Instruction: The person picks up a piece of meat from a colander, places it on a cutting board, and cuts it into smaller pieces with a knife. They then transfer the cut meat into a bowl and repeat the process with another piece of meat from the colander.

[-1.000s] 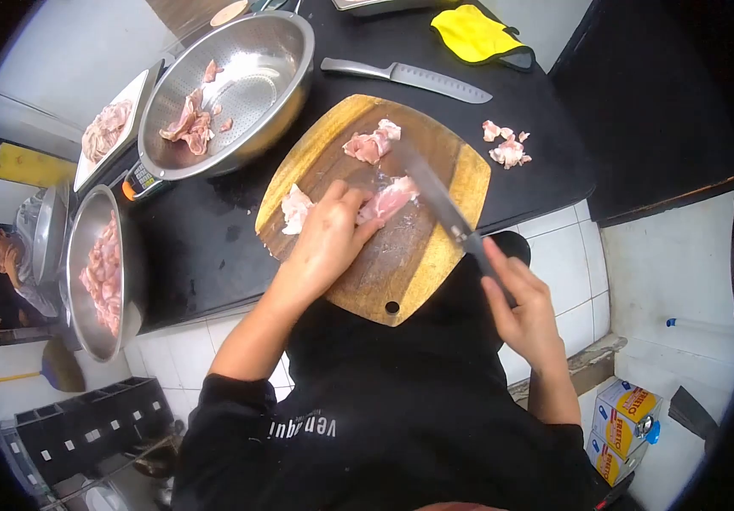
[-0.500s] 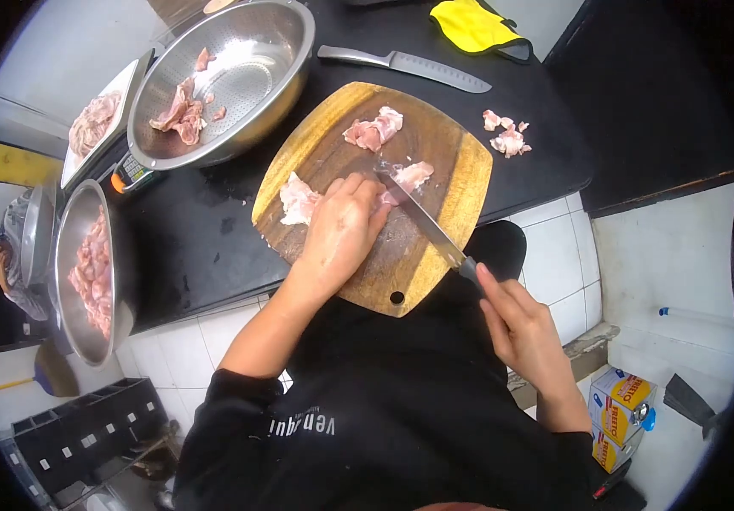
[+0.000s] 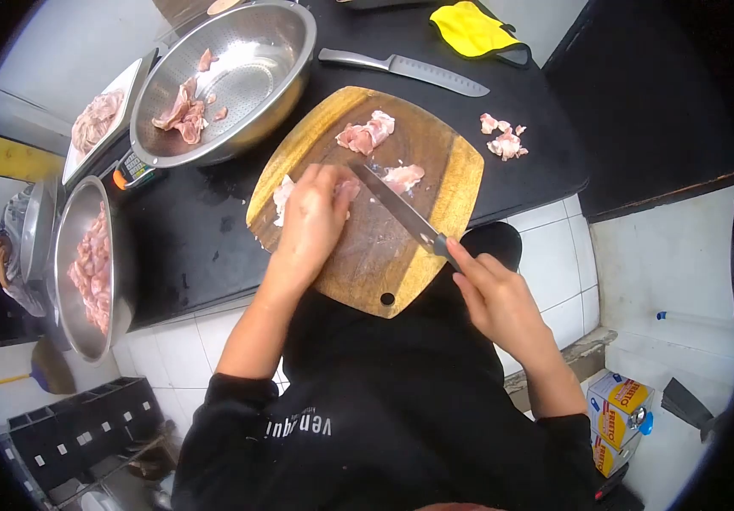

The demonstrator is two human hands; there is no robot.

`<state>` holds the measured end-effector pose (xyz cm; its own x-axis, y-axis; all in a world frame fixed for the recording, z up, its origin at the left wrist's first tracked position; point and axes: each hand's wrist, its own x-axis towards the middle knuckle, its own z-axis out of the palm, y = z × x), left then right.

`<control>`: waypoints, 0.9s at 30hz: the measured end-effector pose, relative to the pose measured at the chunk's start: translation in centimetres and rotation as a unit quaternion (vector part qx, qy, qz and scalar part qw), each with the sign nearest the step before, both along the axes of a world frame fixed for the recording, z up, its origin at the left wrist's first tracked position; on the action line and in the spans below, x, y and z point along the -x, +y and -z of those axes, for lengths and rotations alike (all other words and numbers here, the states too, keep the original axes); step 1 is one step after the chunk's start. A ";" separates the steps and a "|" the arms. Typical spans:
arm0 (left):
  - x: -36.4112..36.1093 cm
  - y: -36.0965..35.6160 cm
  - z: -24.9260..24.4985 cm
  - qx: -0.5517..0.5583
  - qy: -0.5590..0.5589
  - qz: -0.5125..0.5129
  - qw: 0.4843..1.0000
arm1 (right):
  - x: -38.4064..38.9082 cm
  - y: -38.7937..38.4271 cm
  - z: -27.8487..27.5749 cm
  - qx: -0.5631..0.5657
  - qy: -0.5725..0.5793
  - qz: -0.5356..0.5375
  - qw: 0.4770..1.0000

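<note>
My left hand (image 3: 311, 217) is closed over raw meat (image 3: 345, 196) on the left part of a wooden cutting board (image 3: 354, 289); its fingertips are partly hidden. In my right hand (image 3: 503, 307) is the dark handle of a knife (image 3: 401, 209), its blade slanting up and left across the board, with the tip close to the left fingers. One meat piece (image 3: 367, 133) lies near the board's top, and another (image 3: 402, 178) rests just right of the blade. Small scraps (image 3: 505, 140) sit on the black table beyond the board's right edge.
A perforated steel bowl (image 3: 286, 89) with some meat stands upper left. Left of it are a tray of meat (image 3: 98, 123) and a steel bowl (image 3: 124, 281) of meat pieces. A second knife (image 3: 418, 71) and a yellow cloth item (image 3: 473, 30) lie behind the board. Another person is at far left.
My left hand has moved left, and the knife has shifted left and slightly up. A gap now shows between the blade and the right-hand meat piece. The board has shifted slightly left.
</note>
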<state>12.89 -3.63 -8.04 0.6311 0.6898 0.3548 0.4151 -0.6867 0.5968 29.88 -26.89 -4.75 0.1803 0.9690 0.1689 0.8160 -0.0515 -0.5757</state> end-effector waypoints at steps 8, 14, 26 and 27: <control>0.7 0.4 0.1 0.029 -0.007 0.003 1.000 | -0.3 -0.4 -1.6 -0.009 0.037 0.013 0.999; 0.5 0.8 0.5 -0.019 0.016 0.010 1.000 | -1.9 -2.6 -3.0 -0.026 0.031 0.088 0.995; 1.0 1.0 0.3 -0.043 0.044 0.049 0.997 | -2.0 -2.8 -2.0 -0.019 0.029 0.062 0.997; 0.9 1.1 0.3 -0.048 0.051 0.052 0.996 | -2.1 -2.8 -2.1 -0.019 0.030 0.062 0.997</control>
